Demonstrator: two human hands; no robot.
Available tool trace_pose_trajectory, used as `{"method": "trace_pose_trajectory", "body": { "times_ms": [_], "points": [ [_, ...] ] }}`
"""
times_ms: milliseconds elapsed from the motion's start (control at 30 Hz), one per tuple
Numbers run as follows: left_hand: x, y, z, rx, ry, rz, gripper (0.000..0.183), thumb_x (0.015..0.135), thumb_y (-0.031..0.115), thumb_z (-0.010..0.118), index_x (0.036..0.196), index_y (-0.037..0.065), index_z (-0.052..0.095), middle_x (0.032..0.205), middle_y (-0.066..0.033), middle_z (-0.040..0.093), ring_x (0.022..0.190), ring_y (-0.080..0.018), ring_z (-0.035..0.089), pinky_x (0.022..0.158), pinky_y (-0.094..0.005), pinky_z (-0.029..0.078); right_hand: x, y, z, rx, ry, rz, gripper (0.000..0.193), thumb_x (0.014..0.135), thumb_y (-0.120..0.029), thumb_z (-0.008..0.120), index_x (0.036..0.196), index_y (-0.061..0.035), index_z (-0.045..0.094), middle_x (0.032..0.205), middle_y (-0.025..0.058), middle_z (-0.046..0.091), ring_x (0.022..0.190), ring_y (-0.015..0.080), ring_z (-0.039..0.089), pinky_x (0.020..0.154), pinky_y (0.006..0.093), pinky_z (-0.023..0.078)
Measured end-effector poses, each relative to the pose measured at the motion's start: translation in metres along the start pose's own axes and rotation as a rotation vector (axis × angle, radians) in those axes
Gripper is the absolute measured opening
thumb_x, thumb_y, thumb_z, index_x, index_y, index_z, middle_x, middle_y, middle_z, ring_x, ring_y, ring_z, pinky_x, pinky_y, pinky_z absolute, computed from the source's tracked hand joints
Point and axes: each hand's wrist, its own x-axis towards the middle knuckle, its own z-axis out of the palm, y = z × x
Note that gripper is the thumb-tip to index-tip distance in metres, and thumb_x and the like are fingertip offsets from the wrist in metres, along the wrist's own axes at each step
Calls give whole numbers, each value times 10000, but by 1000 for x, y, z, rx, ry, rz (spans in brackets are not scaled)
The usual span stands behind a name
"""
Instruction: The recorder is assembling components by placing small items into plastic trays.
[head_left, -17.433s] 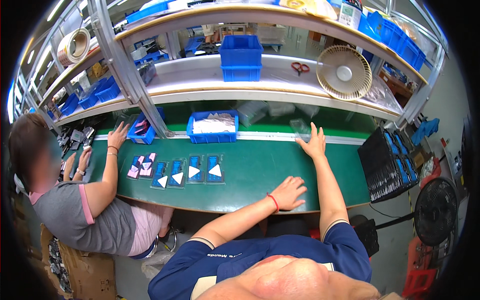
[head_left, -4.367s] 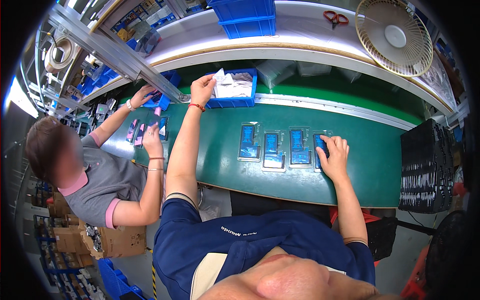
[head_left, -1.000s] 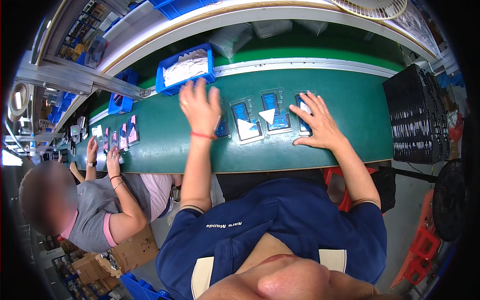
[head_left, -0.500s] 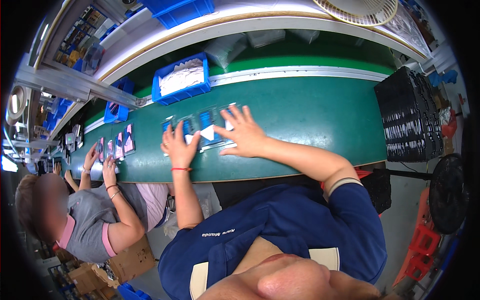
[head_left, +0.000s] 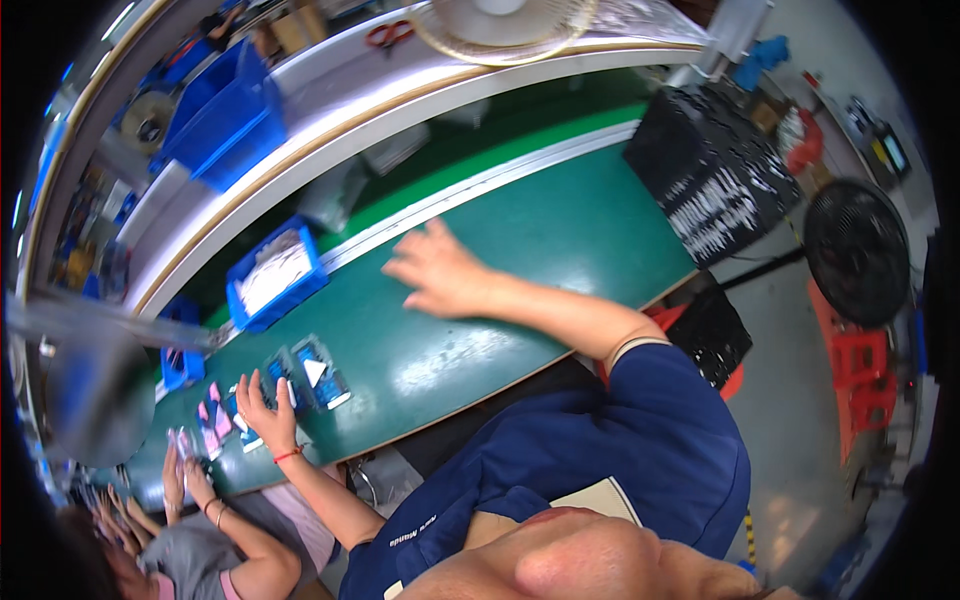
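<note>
Several flat clear packs (head_left: 326, 388) with blue contents and white triangular pieces lie in a row on the green table (head_left: 500, 320). My left hand (head_left: 266, 412), fingers apart, is over the packs at the left part of this row. Whether it touches them I cannot tell. To the right of the row, my right hand (head_left: 440, 275) hangs over the bare tabletop, somewhat blurred, with its fingers spread and nothing in it.
A blue bin (head_left: 278, 275) of white pieces stands at the table's back edge. Black stacked trays (head_left: 715, 175) stand at the right end, near a black fan (head_left: 857, 252). On the left, a co-worker's hands (head_left: 188, 480) work beside pink packs (head_left: 213, 422).
My view has swung to the right. The right hand has left the packs and moved off to their right. My left hand stays at the packs' left part.
</note>
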Motion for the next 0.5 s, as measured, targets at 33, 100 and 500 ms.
{"method": "trace_pose_trajectory", "body": {
  "times_ms": [33, 100, 500],
  "points": [
    [6, 24, 4, -71, -2, 84, 443, 802, 260, 715, 1172, 43, 604, 1288, -210, 510, 1219, -390, 442, 1031, -473, 327, -16, 24, -32, -110, -10, 129, 444, 681, -323, 752, 1036, -79, 642, 1060, 157, 598, 1098, 342, 511, 982, 556, 329],
    [17, 85, 10, -219, -73, 252, 383, 774, 167, 722, 1108, 12, 619, 1232, -202, 540, 1184, -379, 473, 997, -462, 369, -51, 63, -108, -456, 0, 348, 393, 702, -302, 739, 1007, -66, 664, 1047, 178, 613, 1070, 331, 537, 986, 536, 341],
    [15, 279, 105, -605, -580, 994, 300, 777, 215, 714, 1028, 61, 658, 1172, -163, 580, 1165, -345, 513, 1005, -467, 393, -191, 100, -326, -641, -18, 1052, 270, 743, -70, 697, 1004, -7, 667, 959, 219, 654, 974, 364, 620, 846, 429, 486]
  ]
}}
